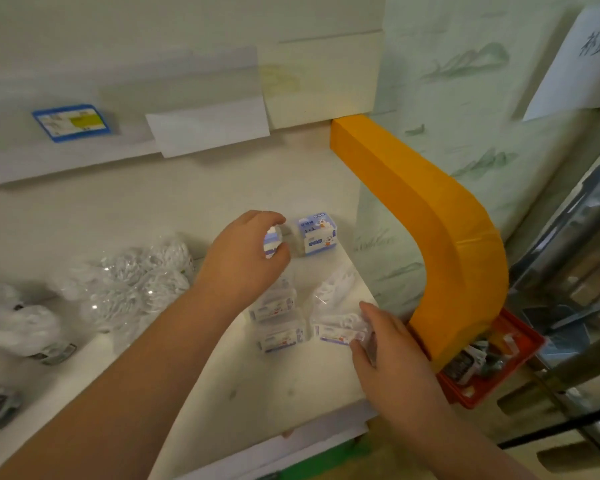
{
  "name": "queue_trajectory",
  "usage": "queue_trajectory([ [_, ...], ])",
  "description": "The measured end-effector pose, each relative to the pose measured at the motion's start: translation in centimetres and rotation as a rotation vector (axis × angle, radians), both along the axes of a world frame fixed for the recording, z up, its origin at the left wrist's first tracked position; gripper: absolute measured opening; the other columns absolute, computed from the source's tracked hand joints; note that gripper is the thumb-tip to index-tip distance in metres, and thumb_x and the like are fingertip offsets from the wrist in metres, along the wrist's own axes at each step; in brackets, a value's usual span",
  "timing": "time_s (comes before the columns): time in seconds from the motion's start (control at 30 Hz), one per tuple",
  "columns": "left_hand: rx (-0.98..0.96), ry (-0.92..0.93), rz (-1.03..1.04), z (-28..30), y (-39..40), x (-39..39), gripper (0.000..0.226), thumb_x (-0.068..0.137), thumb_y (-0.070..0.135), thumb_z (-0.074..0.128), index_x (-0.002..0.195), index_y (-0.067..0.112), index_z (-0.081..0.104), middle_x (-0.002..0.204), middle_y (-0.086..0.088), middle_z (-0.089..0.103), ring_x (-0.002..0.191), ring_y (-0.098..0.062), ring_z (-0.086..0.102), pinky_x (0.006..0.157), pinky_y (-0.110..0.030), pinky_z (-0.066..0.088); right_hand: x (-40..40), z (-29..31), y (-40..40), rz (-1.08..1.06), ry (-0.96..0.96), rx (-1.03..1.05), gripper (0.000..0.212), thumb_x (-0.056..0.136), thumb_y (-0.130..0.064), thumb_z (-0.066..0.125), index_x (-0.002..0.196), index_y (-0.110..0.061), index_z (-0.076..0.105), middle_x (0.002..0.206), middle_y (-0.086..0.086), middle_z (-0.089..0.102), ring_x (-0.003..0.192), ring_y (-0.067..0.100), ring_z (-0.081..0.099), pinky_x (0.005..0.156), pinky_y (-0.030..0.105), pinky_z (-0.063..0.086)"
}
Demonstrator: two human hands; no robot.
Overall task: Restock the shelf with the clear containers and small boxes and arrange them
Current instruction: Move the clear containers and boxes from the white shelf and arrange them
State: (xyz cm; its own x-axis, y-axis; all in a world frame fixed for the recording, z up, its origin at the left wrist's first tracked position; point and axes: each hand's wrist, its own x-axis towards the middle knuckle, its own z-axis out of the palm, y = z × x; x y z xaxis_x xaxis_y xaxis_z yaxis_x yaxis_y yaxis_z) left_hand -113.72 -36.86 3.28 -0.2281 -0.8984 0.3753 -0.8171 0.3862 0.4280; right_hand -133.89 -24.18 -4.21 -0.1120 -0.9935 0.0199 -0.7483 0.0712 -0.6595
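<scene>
A person's two bare hands work over a cream-white shelf board (222,375) set against a pale wall. The left hand (246,251) reaches toward the back of the shelf, its fingers and thumb curled round a small blue-and-white box (271,241), which it holds just beside a second small blue-and-white printed box (316,234) standing upright on the shelf near the right rear corner. The right hand (381,344) rests near the shelf's right edge, its fingers gripping a clear plastic container with a blue-and-white label (338,329). Just left of it, two more clear labelled containers (278,320) lie one in front of the other on the board, while a further clear packet of white pieces (333,289) sits just behind the held one. Farther left, a heap of clear bags filled with white cotton swabs (136,285) spreads across the shelf, and white bundles with dark labels (28,330) lie at the far left. A blue-framed price tag (71,122) and a blank white card (207,131) hang from the shelf edge above. A curved orange padded guard (440,237) wraps the shelf's right side; beyond it sits a red plastic crate (513,372) holding small items too blurred to identify.
</scene>
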Motion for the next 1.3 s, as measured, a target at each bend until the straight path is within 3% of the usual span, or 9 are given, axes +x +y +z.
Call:
queue_trajectory([
  [0.13,0.013,0.026,0.055,0.3,2.6,2.1,0.039,0.086,0.027,0.065,0.125,0.024,0.059,0.12,0.012,0.058,0.107,-0.009,0.054,0.087,-0.019,0.036,-0.3,0.6,0.5,0.069,0.121,-0.068,0.061,0.095,-0.038,0.056,0.148,-0.031,0.026,0.151,-0.015,0.028,0.133,0.01,0.039,0.104,0.025,0.04],
  [0.27,-0.015,0.059,0.147,1.0,5.6,4.4,0.04,0.084,0.029,0.067,0.123,0.028,0.059,0.115,0.02,0.054,0.106,-0.006,0.054,0.091,-0.022,0.04,-0.5,1.5,0.6,0.14,0.143,-0.192,0.061,0.091,-0.038,0.06,0.145,-0.032,0.033,0.148,-0.016,0.031,0.134,0.01,0.038,0.106,0.03,0.041],
  [0.53,-0.067,0.06,0.383,1.8,14.1,9.8,0.038,0.085,0.03,0.065,0.123,0.035,0.058,0.114,0.026,0.05,0.101,0.007,0.045,0.084,-0.02,0.037,4.2,4.4,-1.0,0.308,-0.121,-0.396,0.05,0.084,-0.026,0.068,0.13,-0.03,0.05,0.126,-0.019,0.046,0.12,0.003,0.045,0.099,0.012,0.03],
  [0.63,-0.083,0.063,0.483,2.7,17.4,12.9,0.038,0.086,0.031,0.065,0.123,0.036,0.058,0.118,0.024,0.05,0.105,0.006,0.046,0.086,-0.02,0.041,7.6,5.4,-1.2,0.381,-0.168,-0.437,0.044,0.082,-0.025,0.069,0.124,-0.028,0.054,0.122,-0.014,0.053,0.115,0.006,0.049,0.097,0.008,0.03],
  [0.77,-0.123,0.049,0.641,4.4,22.2,17.8,0.038,0.086,0.033,0.065,0.123,0.037,0.057,0.119,0.025,0.049,0.104,0.001,0.051,0.085,-0.026,0.044,13.1,6.8,-0.4,0.496,-0.18,-0.45,0.044,0.082,-0.024,0.07,0.124,-0.024,0.056,0.119,-0.014,0.053,0.114,0.008,0.051,0.098,0.02,0.037],
  [1.03,-0.194,0.074,0.857,5.4,32.9,29.5,0.041,0.088,0.038,0.062,0.128,0.036,0.052,0.126,0.023,0.046,0.096,0.009,0.043,0.076,-0.016,0.039,26.3,10.2,4.6,0.705,-0.178,-0.468,0.042,0.083,-0.029,0.067,0.122,-0.032,0.054,0.115,-0.021,0.048,0.111,-0.001,0.047,0.091,-0.001,0.026],
  [1.17,-0.175,0.107,0.884,5.5,39.1,35.9,0.044,0.089,0.037,0.061,0.132,0.036,0.051,0.129,0.026,0.043,0.111,0.0,0.048,0.09,-0.023,0.041,34.0,11.3,8.8,0.77,-0.18,-0.455,0.04,0.086,-0.031,0.065,0.124,-0.035,0.052,0.118,-0.023,0.048,0.111,-0.004,0.046,0.088,0.006,0.034],
  [1.23,-0.157,0.107,0.923,5.8,42.0,39.4,0.045,0.09,0.039,0.061,0.133,0.039,0.048,0.128,0.032,0.037,0.1,-0.007,0.053,0.088,-0.023,0.04,37.9,12.0,11.1,0.798,-0.192,-0.465,0.04,0.087,-0.031,0.066,0.123,-0.038,0.051,0.118,-0.024,0.047,0.112,-0.005,0.046,0.093,0.012,0.035],
  [1.3,-0.153,0.097,0.952,5.9,44.8,43.0,0.047,0.09,0.042,0.06,0.135,0.041,0.046,0.13,0.031,0.036,0.107,-0.001,0.046,0.09,-0.024,0.037,41.9,12.5,13.4,0.826,-0.201,-0.484,0.039,0.087,-0.032,0.065,0.121,-0.041,0.049,0.115,-0.025,0.047,0.111,-0.005,0.045,0.095,0.018,0.037],
])
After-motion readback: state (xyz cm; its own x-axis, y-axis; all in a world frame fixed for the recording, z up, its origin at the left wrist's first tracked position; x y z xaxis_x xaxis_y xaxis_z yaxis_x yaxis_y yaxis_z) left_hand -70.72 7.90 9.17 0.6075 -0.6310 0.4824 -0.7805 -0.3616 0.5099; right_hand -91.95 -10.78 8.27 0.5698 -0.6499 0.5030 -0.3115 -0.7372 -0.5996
